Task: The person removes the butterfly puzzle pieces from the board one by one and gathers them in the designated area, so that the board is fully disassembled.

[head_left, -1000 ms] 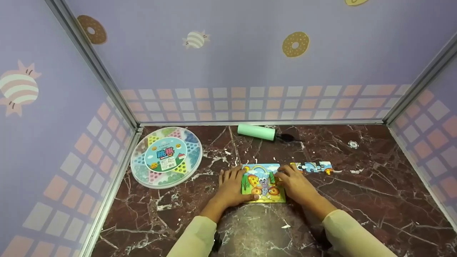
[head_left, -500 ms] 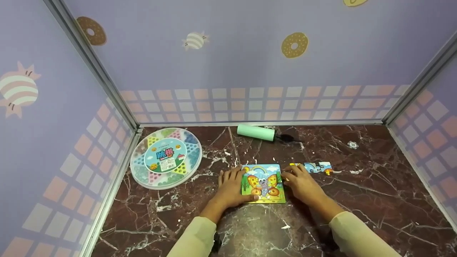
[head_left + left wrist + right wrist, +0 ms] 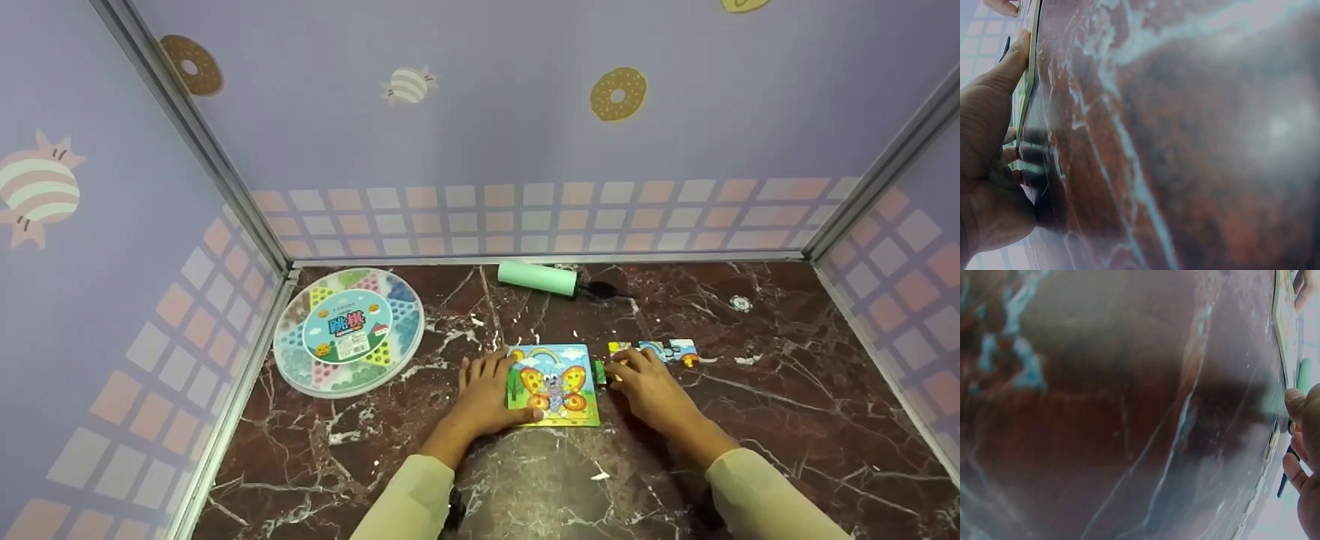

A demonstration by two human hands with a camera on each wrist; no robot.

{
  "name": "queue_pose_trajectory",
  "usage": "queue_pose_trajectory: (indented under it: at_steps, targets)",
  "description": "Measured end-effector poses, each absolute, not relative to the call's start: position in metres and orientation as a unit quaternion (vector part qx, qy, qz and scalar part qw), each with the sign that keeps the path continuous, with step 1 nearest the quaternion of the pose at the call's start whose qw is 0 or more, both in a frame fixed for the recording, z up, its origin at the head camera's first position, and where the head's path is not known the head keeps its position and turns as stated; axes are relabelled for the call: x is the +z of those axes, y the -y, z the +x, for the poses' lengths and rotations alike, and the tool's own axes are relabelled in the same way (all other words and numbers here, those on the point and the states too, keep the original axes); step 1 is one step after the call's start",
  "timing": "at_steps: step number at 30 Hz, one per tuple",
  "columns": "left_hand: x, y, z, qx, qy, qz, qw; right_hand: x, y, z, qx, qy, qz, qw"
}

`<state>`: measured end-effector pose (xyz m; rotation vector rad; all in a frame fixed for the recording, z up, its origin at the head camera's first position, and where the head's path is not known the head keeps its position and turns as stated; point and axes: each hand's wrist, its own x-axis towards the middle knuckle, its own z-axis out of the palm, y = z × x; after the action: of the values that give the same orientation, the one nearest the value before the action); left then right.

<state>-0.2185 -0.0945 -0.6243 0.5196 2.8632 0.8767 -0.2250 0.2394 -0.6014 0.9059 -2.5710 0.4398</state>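
A square jigsaw puzzle board point(image 3: 553, 375) with a butterfly picture lies flat at the middle front. My left hand point(image 3: 486, 397) rests along its left side, fingers stretched out and thumb on the lower left corner; the left wrist view shows that thumb point(image 3: 1014, 56) at the board's edge. Just right of the board, my right hand point(image 3: 649, 386) pinches a small green puzzle piece point(image 3: 600, 373) between thumb and fingers. Beyond this hand lie loose puzzle pieces point(image 3: 679, 351) in a row, partly covered by its fingers. The right wrist view shows the right hand point(image 3: 1306, 433) only at its edge.
A round, flat Chinese checkers box point(image 3: 349, 334) lies at the left. Near the back wall is a mint-green hand pump point(image 3: 538, 277) with a black end. A small round chip point(image 3: 741, 303) lies at the back right. Panelled walls enclose the dark marbled tabletop point(image 3: 787, 420).
My right hand has moved right, off the board, taking the green puzzle piece with it. The right part of the butterfly picture now shows. My left hand has stayed in place.
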Motion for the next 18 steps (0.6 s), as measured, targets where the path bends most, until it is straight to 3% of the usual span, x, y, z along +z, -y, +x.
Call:
queue_pose_trajectory:
  at_steps: [18]
  targets:
    - [-0.623, 0.094, -0.217, 0.288, -0.941, 0.169, 0.058, -0.608, -0.261, -0.219, 0.183, 0.9, 0.331, 0.215]
